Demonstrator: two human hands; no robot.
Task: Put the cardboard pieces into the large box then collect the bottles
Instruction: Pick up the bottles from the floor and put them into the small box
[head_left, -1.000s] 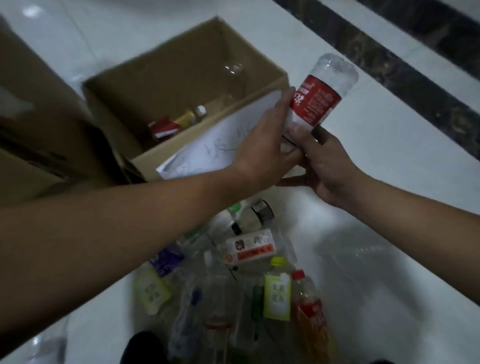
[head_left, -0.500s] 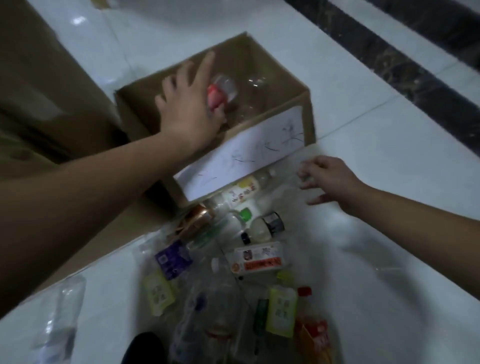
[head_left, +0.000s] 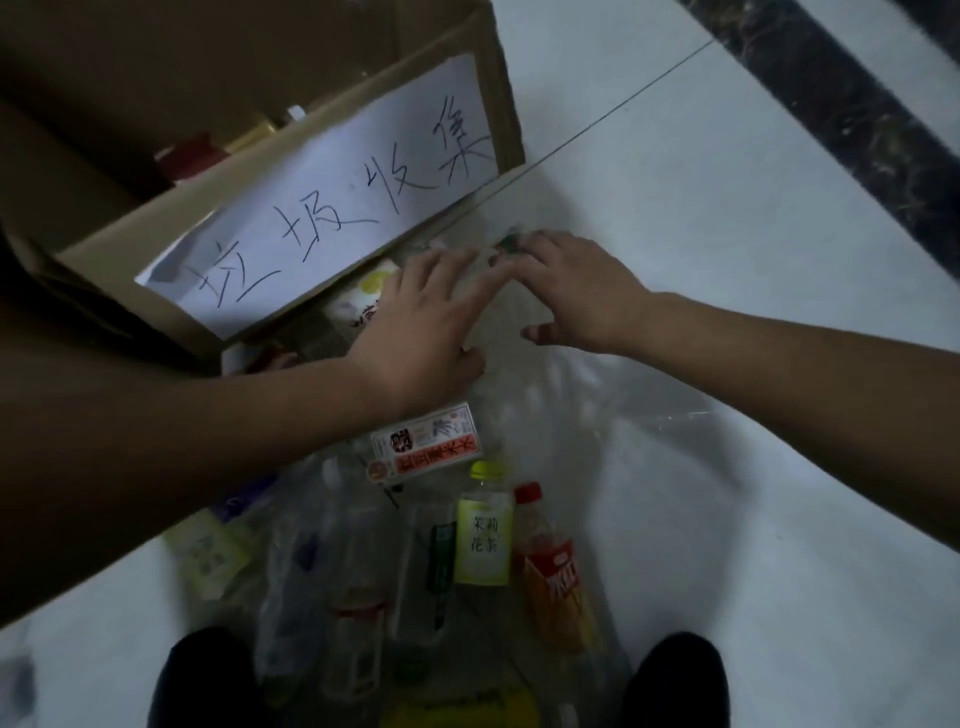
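The cardboard box (head_left: 510, 106), with a handwritten white paper label (head_left: 332, 208), stands open at the upper left. A red-capped bottle (head_left: 191, 156) and a yellow one (head_left: 255, 132) lie inside it. In front of the box lies a blurred clear bottle (head_left: 493, 291). My right hand (head_left: 584, 293) arches over it, fingers on its far side and thumb on the near side. My left hand (head_left: 415, 332) reaches in from the left, fingers straight, touching the same bottle. Several more bottles lie nearer to me, among them a green-labelled one (head_left: 483, 540) and a red-labelled one (head_left: 556, 582).
The bottles rest on a clear plastic bag (head_left: 639, 415) spread over the white tiled floor. A dark marble strip (head_left: 841, 119) crosses the upper right. Two dark shoes (head_left: 208, 675) (head_left: 675, 680) show at the bottom edge. More brown cardboard (head_left: 57, 171) fills the left.
My left hand came back out of the box without the red-labelled bottle and joined my right hand at the clear bottle. The view has dropped closer to the box front.
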